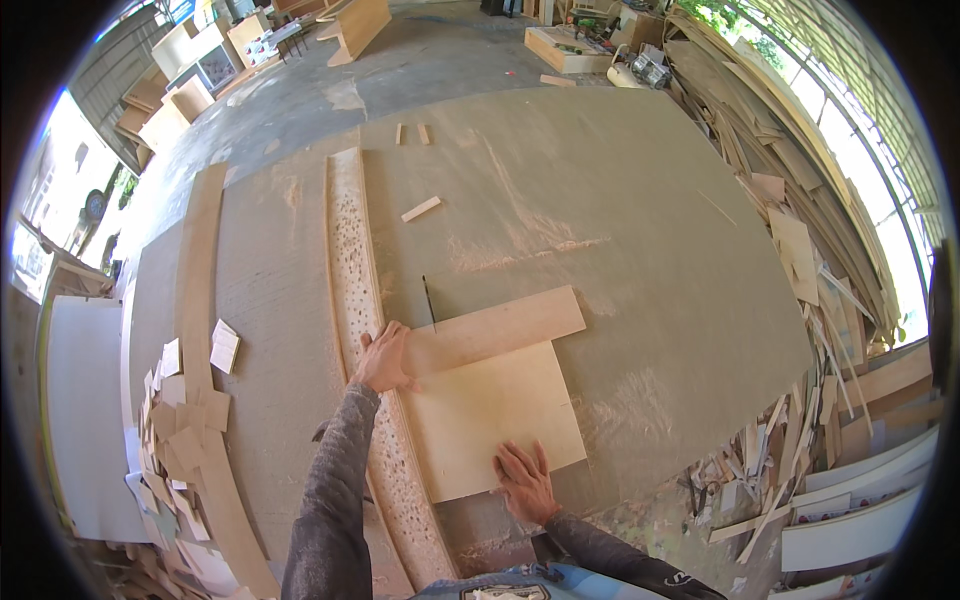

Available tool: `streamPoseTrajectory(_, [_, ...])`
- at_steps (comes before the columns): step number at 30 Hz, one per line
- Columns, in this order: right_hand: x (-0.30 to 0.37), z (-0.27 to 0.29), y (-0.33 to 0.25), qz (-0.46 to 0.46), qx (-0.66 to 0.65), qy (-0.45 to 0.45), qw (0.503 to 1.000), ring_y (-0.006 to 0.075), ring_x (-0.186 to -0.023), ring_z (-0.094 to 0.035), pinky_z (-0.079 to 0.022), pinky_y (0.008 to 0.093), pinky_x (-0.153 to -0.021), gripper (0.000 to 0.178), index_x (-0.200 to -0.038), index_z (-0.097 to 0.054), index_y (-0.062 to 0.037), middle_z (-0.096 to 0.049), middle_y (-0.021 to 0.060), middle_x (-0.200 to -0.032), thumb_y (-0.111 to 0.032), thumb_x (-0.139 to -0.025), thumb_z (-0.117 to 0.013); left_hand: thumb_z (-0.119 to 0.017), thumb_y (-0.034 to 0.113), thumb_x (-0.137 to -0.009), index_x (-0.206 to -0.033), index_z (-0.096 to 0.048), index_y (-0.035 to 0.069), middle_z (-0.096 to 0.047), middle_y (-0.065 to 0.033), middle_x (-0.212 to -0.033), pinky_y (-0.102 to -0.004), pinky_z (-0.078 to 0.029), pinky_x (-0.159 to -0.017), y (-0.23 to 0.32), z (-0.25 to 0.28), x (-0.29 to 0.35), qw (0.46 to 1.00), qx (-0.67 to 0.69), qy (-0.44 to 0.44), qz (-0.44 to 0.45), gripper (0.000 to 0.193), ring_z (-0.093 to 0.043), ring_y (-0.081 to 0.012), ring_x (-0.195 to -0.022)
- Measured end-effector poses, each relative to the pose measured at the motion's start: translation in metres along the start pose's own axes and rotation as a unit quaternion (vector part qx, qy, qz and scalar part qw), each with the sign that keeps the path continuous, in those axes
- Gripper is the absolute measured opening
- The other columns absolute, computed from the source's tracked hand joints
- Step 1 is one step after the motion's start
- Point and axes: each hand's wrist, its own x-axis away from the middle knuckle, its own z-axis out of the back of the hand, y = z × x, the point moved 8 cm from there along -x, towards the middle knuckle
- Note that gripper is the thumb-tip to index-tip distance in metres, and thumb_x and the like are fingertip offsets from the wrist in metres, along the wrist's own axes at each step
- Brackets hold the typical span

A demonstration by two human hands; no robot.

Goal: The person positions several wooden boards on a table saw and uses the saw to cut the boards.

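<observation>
A pale square plywood piece (490, 415) lies flat on the large worktable, its left edge along a long wooden strip with a speckled face (352, 235). Against its far edge rests a narrower brown board (500, 325), slightly angled. My left hand (384, 358) lies where the strip meets the left ends of both pieces, fingers spread across them. Flat on the near part of the plywood, my right hand (527, 483) has its fingers stretched out and holds nothing. A thin dark pencil-like stick (429, 300) lies just beyond the brown board.
Small wood blocks (421, 209) lie farther up the worktable (680, 220). At left, a long thin board (197, 270) runs beside a heap of small wood offcuts (185, 435). Stacked planks (800, 150) and scrap strips line the right side. Wooden furniture parts (357, 28) stand behind.
</observation>
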Motion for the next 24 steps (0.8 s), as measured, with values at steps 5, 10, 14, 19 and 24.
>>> streamPoseTrajectory(5, [-0.007,0.001,0.003,0.005,-0.017,0.013,1.0,0.0244,-0.15,-0.032,-0.009,0.0603,-0.124,0.065,-0.141,-0.056,-0.0067,-0.042,0.0094,-0.157,-0.023,-0.081,-0.076,-0.096,0.036,-0.035,-0.135,-0.051,-0.001,-0.053,-0.0124,-0.131,-0.0473,-0.033,-0.108,-0.004,0.005,-0.009,1.0,0.003,0.004,-0.006,0.116,-0.047,-0.032,-0.132])
streamPoseTrajectory(10, [-0.017,-0.004,0.006,0.007,-0.018,0.014,1.0,0.0245,-0.15,-0.031,-0.008,0.0597,-0.124,0.067,-0.142,-0.055,-0.007,-0.041,0.0092,-0.157,-0.022,-0.08,-0.077,-0.096,0.038,-0.034,-0.135,-0.051,-0.001,-0.052,-0.0126,-0.131,-0.0484,-0.033,-0.107,-0.017,0.005,-0.017,1.0,0.008,0.018,-0.016,0.117,-0.047,-0.0331,-0.133])
streamPoseTrajectory(14, [-0.025,-0.001,0.01,0.009,-0.006,0.015,1.0,0.0243,-0.151,-0.031,-0.008,0.0591,-0.125,0.066,-0.141,-0.055,-0.0061,-0.041,0.0093,-0.157,-0.021,-0.08,-0.077,-0.097,0.038,-0.035,-0.137,-0.05,0.0,-0.052,-0.0114,-0.133,-0.0541,-0.03,-0.108,-0.009,0.013,-0.025,1.0,-0.01,-0.004,0.006,0.118,-0.047,-0.0326,-0.133])
streamPoseTrajectory(19, [-0.034,0.001,0.013,0.004,-0.028,0.023,0.999,0.0242,-0.151,-0.03,-0.008,0.0591,-0.125,0.064,-0.139,-0.056,-0.0051,-0.042,0.0092,-0.156,-0.022,-0.081,-0.077,-0.098,0.035,-0.037,-0.138,-0.05,0.0,-0.052,-0.0098,-0.136,-0.0592,-0.026,-0.109,-0.014,0.015,-0.034,1.0,-0.012,-0.005,0.009,0.117,-0.047,-0.0312,-0.135])
streamPoseTrajectory(24, [-0.045,0.002,0.014,0.01,-0.038,0.03,0.999,0.0244,-0.151,-0.03,-0.008,0.0593,-0.125,0.064,-0.139,-0.056,-0.005,-0.042,0.0093,-0.156,-0.023,-0.081,-0.077,-0.099,0.036,-0.035,-0.138,-0.05,0.001,-0.052,-0.0101,-0.136,-0.0622,-0.026,-0.109,-0.031,0.014,-0.046,1.0,-0.006,0.0,-0.001,0.119,-0.046,-0.0321,-0.137])
